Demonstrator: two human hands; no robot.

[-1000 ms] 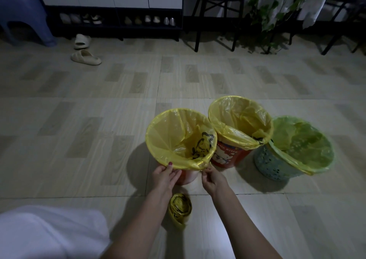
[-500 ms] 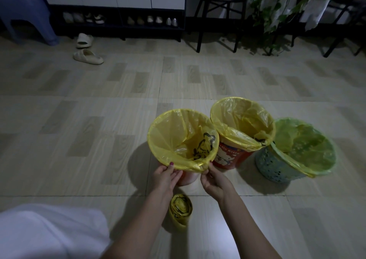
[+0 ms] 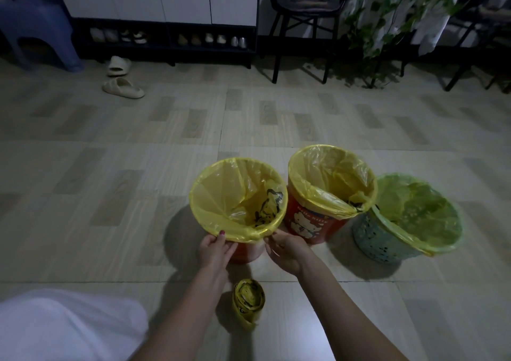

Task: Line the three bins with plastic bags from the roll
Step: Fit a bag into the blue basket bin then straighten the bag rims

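Both hands, left [image 3: 213, 251] and right [image 3: 286, 251], pinch the bag's [image 3: 221, 192] folded near rim; roll [image 3: 248, 300] lies between the wrists, open floor [image 3: 96, 194] leftward.

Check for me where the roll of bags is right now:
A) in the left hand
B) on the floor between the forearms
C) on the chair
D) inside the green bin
B: the roll of bags lies on the floor between the two forearms, just short of the near bin, whose bag edge both the left hand and the right hand hold.
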